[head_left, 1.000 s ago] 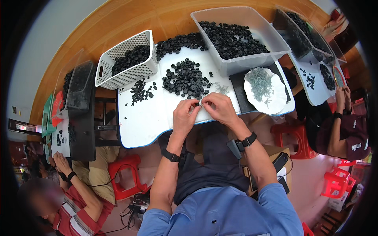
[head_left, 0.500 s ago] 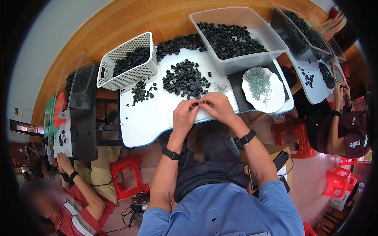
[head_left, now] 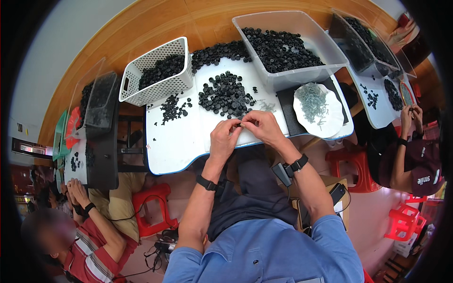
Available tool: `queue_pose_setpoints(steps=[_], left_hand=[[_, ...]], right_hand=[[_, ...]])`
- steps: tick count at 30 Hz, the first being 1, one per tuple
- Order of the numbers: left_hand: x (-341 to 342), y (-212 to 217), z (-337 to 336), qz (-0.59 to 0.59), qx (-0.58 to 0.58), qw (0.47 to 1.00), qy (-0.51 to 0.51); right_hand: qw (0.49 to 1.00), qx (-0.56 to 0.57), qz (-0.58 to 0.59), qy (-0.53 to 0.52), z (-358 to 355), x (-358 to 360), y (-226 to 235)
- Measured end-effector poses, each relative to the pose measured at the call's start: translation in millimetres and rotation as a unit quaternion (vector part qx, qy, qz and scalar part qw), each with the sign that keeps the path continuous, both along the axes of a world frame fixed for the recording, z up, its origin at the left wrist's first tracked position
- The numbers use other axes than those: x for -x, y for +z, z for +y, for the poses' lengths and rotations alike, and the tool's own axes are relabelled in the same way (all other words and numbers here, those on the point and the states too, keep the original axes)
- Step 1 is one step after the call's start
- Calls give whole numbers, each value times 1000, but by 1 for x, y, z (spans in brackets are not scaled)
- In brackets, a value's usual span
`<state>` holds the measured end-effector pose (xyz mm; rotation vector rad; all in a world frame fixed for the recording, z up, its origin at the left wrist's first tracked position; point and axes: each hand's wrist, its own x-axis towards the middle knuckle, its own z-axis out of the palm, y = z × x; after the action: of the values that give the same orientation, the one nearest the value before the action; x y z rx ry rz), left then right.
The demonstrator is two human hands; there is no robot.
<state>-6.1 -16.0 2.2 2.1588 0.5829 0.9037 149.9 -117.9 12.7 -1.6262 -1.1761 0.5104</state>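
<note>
Both hands — left hand (head_left: 225,137), right hand (head_left: 261,126) — pinching one small black part (head_left: 242,124) together | raised above white desk (head_left: 179,141) | loose black pile (head_left: 225,94) within reach

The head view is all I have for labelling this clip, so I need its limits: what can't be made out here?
- The small dark piece pinched between left hand and right hand: fingertips cover it, too small.
- Grey bits on the white plate: too small to identify.
- Clear bin at the upper right: cut by the dark fisheye rim.
- Floor of the white basket: hidden by black pieces.
</note>
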Motion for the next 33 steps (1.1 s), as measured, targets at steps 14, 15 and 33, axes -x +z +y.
queue_pose_setpoints(steps=[14, 15, 33], left_hand=[[-1, 11, -3, -26, 57, 997, -36], [-1, 10, -3, -31, 66, 997, -36], [5, 6, -1, -44, 54, 997, -29]], right_hand=[[988, 18, 150, 39, -4, -8, -5], [979, 5, 194, 59, -3, -9, -3], [978, -18, 206, 36, -4, 0, -2]])
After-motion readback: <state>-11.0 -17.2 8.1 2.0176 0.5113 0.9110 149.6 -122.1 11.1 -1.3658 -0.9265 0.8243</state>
